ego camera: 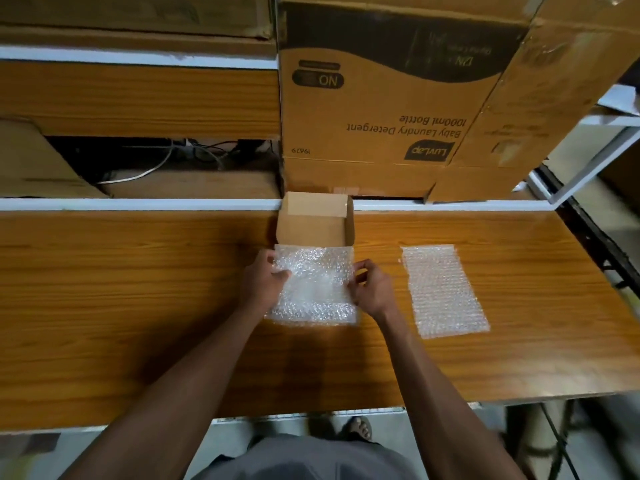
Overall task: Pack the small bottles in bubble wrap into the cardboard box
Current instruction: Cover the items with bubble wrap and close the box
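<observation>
Right now both hands work one bubble wrap sheet (313, 285) at the table's (138, 306) middle: the left hand (265, 280) pinches its left edge, the right hand (369, 289) its right edge, and something pale, likely a small bottle, seems bundled inside, though I cannot tell for sure. Being light, soft and slippery, the bundle is probably best held at the folded side edges so it cannot unroll. At twelve o'clock, touching the sheet, the small cardboard box (313, 220) stands open with nothing blocking it; a spare sheet (445, 291) lies at three o'clock, a large detergent carton (381, 105) behind.
</observation>
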The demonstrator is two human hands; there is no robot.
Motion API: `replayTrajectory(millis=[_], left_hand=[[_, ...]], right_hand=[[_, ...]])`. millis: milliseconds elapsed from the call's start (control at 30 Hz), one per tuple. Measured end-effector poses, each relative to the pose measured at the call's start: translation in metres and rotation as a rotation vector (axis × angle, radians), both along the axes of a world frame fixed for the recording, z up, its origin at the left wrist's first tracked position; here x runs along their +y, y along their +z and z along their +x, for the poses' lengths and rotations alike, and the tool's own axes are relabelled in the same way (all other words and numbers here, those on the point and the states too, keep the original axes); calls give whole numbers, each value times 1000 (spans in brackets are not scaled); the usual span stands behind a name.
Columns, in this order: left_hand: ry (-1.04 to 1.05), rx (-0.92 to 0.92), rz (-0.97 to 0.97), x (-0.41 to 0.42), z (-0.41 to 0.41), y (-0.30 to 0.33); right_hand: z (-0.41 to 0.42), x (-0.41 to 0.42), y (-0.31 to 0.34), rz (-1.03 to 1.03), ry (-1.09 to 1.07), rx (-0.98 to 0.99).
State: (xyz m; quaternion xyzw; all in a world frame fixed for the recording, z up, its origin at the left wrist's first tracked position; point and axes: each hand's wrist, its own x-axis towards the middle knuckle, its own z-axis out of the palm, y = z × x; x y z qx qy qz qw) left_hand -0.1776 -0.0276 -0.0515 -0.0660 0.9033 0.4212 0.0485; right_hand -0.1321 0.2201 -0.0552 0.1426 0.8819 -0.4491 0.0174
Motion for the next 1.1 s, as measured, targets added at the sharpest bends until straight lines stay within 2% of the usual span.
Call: replayTrajectory(millis=[233,300,367,500,567,633,767,967,1100], left_hand=[[4,40,-11,1,-9,-5],[-4,45,-17,2,-10,-6],[2,72,-34,2,-10,-8],[-23,306,-282,6,2,-16],[-136,467,-420,8,8,-17],[-277,532,-513,12,10,-19],[-475,480,-660,14,4,-26],[-550,438,-799,12,-5,-23],[-577,450,-815,7,-6,-25]], right_hand=[[-3,-2,-4,154,-20,70],[0,-6,-3,324,-20,105],[4,-15,-3,551,15,226],[3,-38,-10,637,272,446],[-4,-49,-18,644,358,443],[-9,-57,-25,650,388,386],[-11,-60,-35,736,402,265],[-10,-55,-33,817,378,220],[-11,-54,-35,805,358,181]])
